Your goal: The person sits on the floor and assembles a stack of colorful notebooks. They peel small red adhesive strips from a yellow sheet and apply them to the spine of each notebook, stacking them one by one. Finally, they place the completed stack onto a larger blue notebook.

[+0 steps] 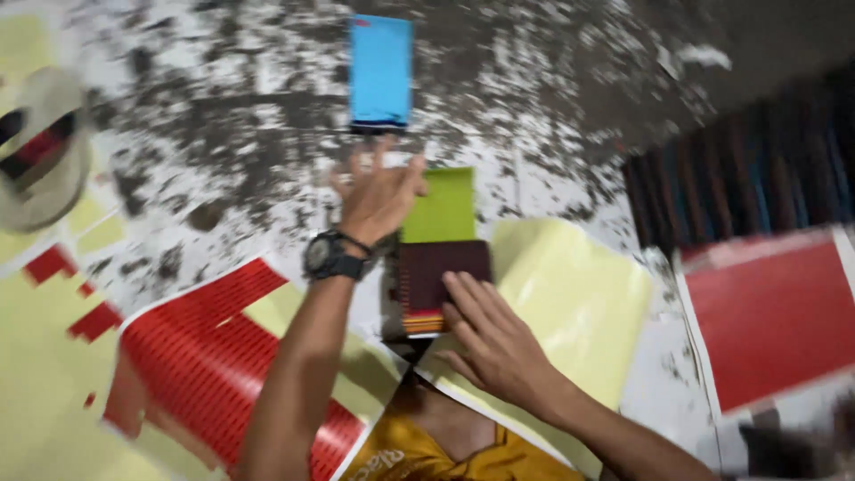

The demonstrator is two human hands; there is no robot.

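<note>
On the paint-flecked floor (pixel 223 116), in the middle of the view, a dark maroon booklet (pixel 443 272) lies with a green card (pixel 441 207) just beyond its far edge. The right hand (pixel 492 343) lies flat with fingers spread on the booklet's near right corner, holding nothing. The left hand (pixel 378 198), with a watch (pixel 331 256) at the wrist, is open with fingers wide beside the green card, near a blue card (pixel 380 73) farther off. Steady flat pressure would likely keep the booklet from sliding. The booklet looks nearly square, its striped edge toward the person; blur hides its long axis. Yellow sheets (pixel 570 303) and red sheets (pixel 775 316) lie around.
</note>
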